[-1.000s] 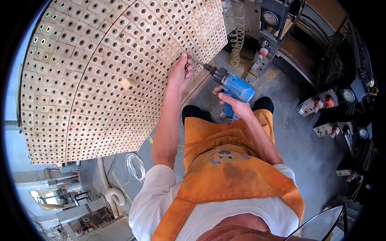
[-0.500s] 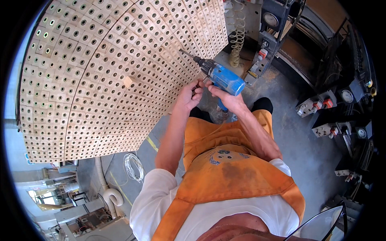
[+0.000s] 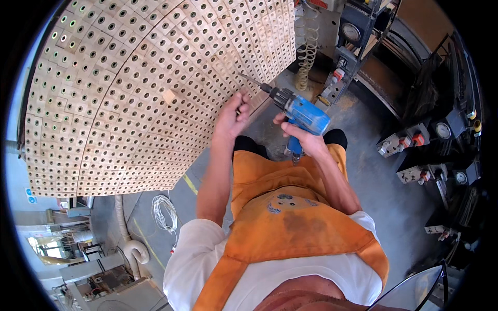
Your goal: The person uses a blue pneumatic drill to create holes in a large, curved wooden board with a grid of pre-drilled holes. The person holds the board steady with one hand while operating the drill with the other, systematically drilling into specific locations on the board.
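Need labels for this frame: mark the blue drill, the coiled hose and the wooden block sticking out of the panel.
blue drill (image 3: 306, 115), head view, motor body.
coiled hose (image 3: 307, 49), head view, middle coils.
wooden block (image 3: 169, 96), head view, front face.

So the big curved wooden panel (image 3: 129, 98) is full of round holes in rows, one small wooden block (image 3: 169, 96) sticks out near its middle. Grey concrete floor (image 3: 384, 192) below has a coil of white cable (image 3: 165, 213) near the panel's lower edge.

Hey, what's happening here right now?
A person in an orange apron stands at a large curved wooden panel covered in rows of round holes. The right hand grips a blue cordless drill with its bit aimed at the panel's lower edge. The left hand is raised beside the bit, fingers pinched as if on something small; I can't tell what. One small block sticks out of the panel.
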### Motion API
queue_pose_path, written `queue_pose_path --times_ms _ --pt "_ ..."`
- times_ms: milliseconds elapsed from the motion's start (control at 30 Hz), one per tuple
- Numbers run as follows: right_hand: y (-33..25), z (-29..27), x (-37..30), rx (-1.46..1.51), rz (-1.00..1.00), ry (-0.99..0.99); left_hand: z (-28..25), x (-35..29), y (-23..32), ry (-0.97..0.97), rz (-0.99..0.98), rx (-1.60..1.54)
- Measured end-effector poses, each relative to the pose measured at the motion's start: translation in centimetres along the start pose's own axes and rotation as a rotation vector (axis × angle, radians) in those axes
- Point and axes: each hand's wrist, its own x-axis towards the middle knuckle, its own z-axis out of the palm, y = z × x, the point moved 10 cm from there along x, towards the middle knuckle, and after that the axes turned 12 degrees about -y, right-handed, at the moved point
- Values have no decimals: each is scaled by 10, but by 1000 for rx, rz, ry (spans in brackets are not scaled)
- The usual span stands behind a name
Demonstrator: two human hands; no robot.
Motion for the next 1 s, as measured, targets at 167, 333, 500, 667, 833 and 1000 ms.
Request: queue_pose_path --times_ms 167,333,500,667,833,1000 --pt "7 -10 -15 70 56 -34 16 12 37 -117 30 53" --pt "19 -12 -18 184 100 -98 17 18 34 -141 -38 111" --pt "24 -17 -17 138 103 -102 20 19 32 -144 -107 229" --pt "27 -15 -16 90 88 -73 17 18 31 -89 -117 311" --pt "25 -5 -12 -104 107 -10 23 32 34 -68 -62 259" --pt "21 12 19 9 15 20 28 38 46 -101 110 31"
